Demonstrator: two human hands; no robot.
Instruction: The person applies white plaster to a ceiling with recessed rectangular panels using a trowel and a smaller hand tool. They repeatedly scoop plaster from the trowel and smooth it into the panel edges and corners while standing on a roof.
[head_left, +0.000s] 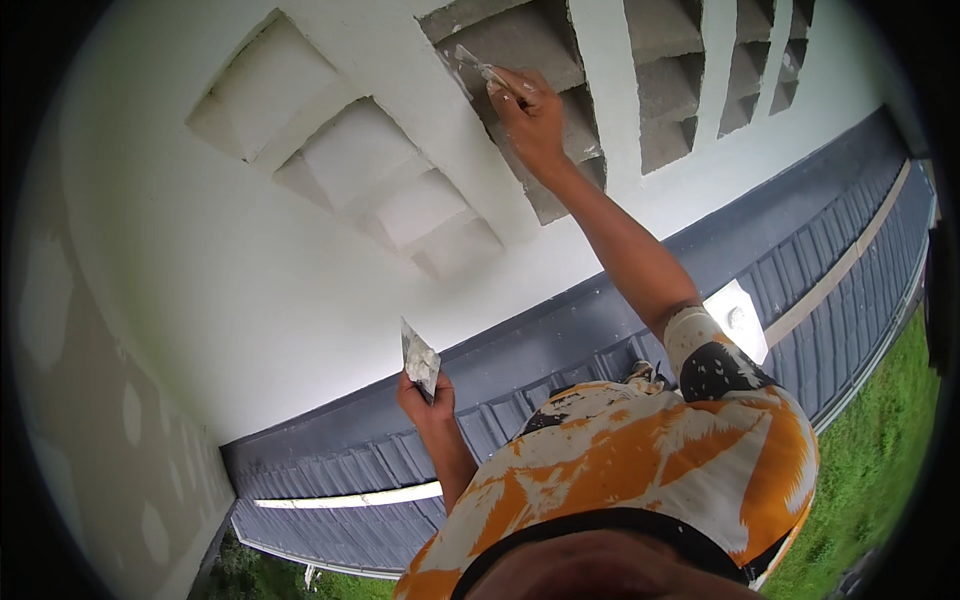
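Observation:
My right hand (pixel 535 120) is raised with its fingers closed round the handle of a narrow putty knife (pixel 468 58). The knife's blade is at the left edge of a bare grey stepped recess (pixel 525 42) in the white wall (pixel 330 300). Lower and to the left, my left hand (pixel 428 405) grips a flat metal scraper blade (pixel 407 342) carrying a lump of white putty (pixel 423 364). The stepped recess (pixel 360 150) farther left is coated whitish, and its lowest steps look greyer.
More grey recesses (pixel 665 85) continue to the right. Below the wall runs dark flashing (pixel 560 325) above a ribbed grey roof (pixel 360 470) with pale battens (pixel 850 265). A white sheet with a putty lump (pixel 738 318) lies by my right arm. Grass (pixel 860 460) shows beyond the roof edge.

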